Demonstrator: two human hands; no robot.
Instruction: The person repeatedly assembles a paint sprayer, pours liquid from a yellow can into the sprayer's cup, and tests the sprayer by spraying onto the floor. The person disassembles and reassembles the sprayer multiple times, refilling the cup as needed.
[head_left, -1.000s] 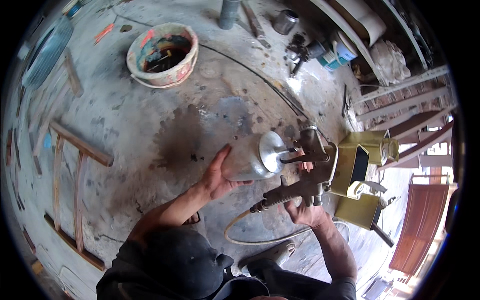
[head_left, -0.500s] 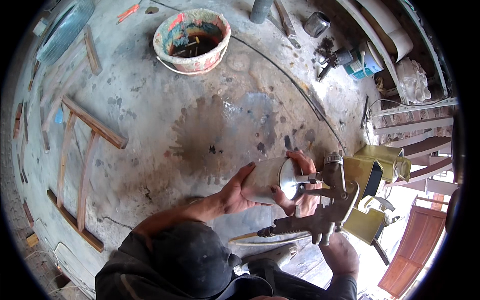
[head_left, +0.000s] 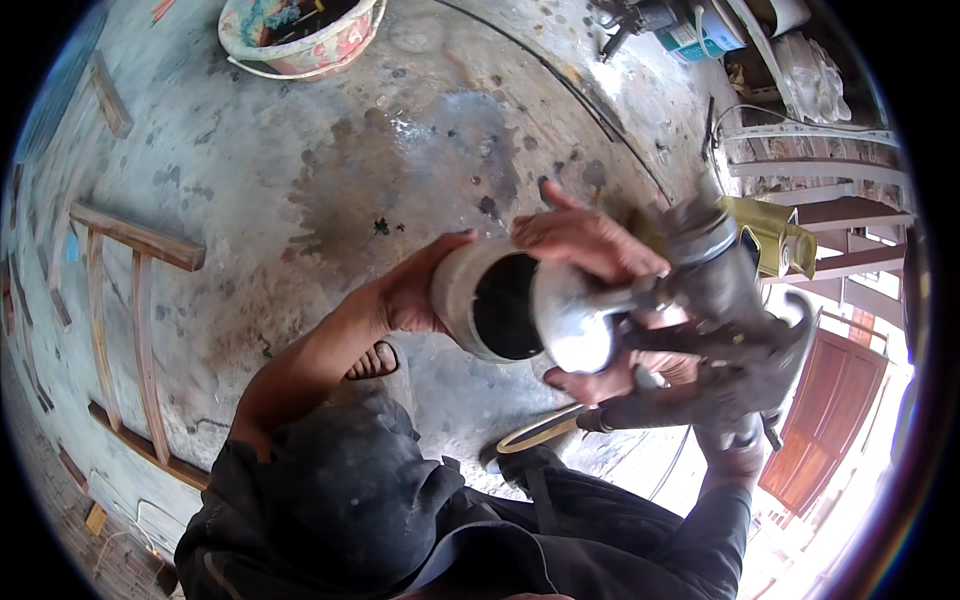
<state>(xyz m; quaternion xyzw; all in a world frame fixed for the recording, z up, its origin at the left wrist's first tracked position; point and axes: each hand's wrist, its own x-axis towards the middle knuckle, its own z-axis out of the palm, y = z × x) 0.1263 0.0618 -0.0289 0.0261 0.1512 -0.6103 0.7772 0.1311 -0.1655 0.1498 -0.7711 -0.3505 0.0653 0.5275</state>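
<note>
My left hand (head_left: 412, 288) is wrapped round the side of a metal spray gun cup (head_left: 455, 300), tilted with its dark open mouth to the right. The spray gun (head_left: 735, 345), somewhat blurred by motion, is in my right hand (head_left: 590, 245). Fingers of that hand reach above the gun's shiny round lid (head_left: 575, 325), and the thumb lies below it; the gun hides part of the palm. Lid and cup are apart at the near side, with a narrow gap between them. A yellowish hose (head_left: 540, 430) runs from the gun's handle.
A paint-smeared bucket (head_left: 300, 65) stands at the far left on the stained concrete floor. Wooden frame pieces (head_left: 140, 240) lie at left. Yellowish metal cans (head_left: 770, 235) stand behind the gun. Another spray gun (head_left: 630, 20) and a blue-white pail (head_left: 705, 40) are far right.
The lid on the spray gun has come off the cup, and the cup's mouth now shows. The gun has moved right and up. The head view has shifted, so the bucket sits nearer the top edge.
</note>
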